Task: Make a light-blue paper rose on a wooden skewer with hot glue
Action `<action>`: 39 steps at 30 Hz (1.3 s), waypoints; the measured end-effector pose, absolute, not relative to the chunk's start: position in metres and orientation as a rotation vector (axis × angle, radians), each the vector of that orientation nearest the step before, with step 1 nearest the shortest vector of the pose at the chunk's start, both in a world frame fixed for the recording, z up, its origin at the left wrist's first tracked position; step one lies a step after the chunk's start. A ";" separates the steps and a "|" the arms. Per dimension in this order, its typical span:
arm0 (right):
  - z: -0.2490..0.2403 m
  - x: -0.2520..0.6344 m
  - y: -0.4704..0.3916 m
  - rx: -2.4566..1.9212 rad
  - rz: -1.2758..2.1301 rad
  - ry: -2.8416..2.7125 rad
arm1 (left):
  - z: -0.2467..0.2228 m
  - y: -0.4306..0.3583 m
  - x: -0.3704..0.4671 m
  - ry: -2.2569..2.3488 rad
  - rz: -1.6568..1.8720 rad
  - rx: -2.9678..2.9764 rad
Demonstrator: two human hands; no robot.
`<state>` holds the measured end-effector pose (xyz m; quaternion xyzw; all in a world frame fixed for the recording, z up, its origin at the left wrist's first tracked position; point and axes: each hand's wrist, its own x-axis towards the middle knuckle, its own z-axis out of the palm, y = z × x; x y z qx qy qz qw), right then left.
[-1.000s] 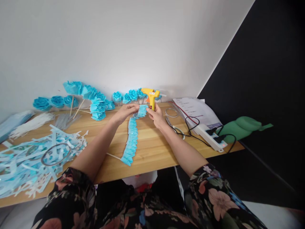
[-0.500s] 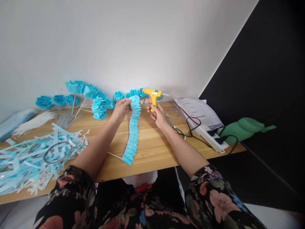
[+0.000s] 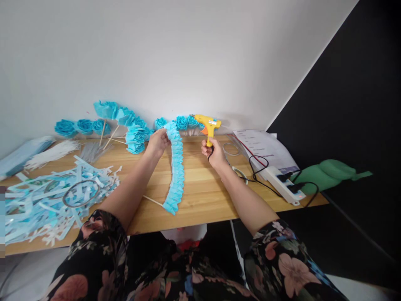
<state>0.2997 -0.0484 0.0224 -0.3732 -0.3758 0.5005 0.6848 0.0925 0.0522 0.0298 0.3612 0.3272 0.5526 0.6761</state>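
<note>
My left hand point(image 3: 158, 143) pinches the upper end of a long ruffled strip of blue crepe paper point(image 3: 176, 167). The strip hangs down toward the front of the table, and a thin wooden stick point(image 3: 153, 200) meets its lower end. In my right hand point(image 3: 214, 152) is a yellow hot glue gun point(image 3: 208, 124), gripped by its handle, with an orange trigger and its nozzle pointing left. The nozzle is apart from the paper. A black cord runs from the handle.
Blue paper flowers point(image 3: 106, 110), some on sticks, line the wall. Paper scraps point(image 3: 62, 200) cover the table's left side, with white strands point(image 3: 52, 154) behind. At right lie a white power strip point(image 3: 286, 187) with black plugs, printed sheets point(image 3: 265, 146) and a green object point(image 3: 328, 175).
My right hand has drawn the glue gun a little to the right, away from the strip. The left hand's fingers have shifted at the strip's top. The view has turned slightly left.
</note>
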 end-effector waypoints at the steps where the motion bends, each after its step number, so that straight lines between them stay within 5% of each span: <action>1: 0.022 0.300 -0.048 -0.834 1.121 -0.853 | 0.030 0.053 0.092 0.733 1.247 0.805; 19: 0.021 0.298 -0.053 -0.849 1.035 -1.064 | 0.029 0.068 0.081 0.718 1.284 0.686; 39: 0.059 0.382 -0.102 -1.431 0.848 -1.084 | 0.028 0.096 0.084 0.600 1.265 0.605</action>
